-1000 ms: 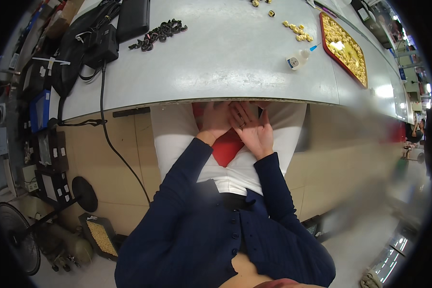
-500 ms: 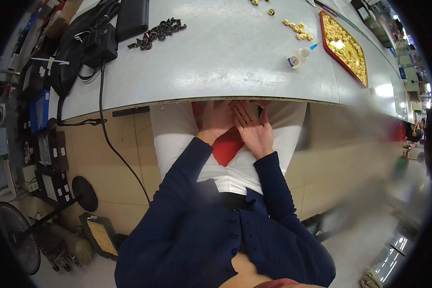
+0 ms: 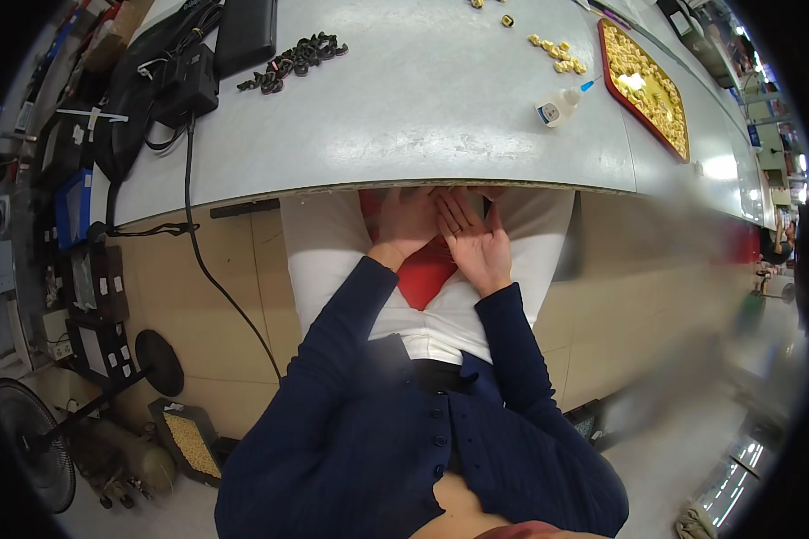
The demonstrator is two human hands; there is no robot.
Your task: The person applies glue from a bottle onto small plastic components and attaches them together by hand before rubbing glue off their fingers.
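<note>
Both my hands are low in front of my lap, at the near edge of the grey table (image 3: 404,135). My right hand (image 3: 475,238) lies palm up and open, its fingers stretched out and nothing in the palm. Beside it, my left hand (image 3: 408,223) shows its back, close against the right hand's fingertips. Its own fingers are mostly hidden at the table edge, so I cannot see whether they hold anything. Under the hands, a red surface (image 3: 424,278) shows between my white trouser legs.
On the table are a pile of small black curved parts (image 3: 297,61), small yellowish pieces (image 3: 559,54), a white dropper bottle (image 3: 557,108) with a blue tip, and a red-rimmed tray (image 3: 613,90) of yellowish pieces. A black power adapter (image 3: 184,85) trails a cable (image 3: 208,260) over the edge.
</note>
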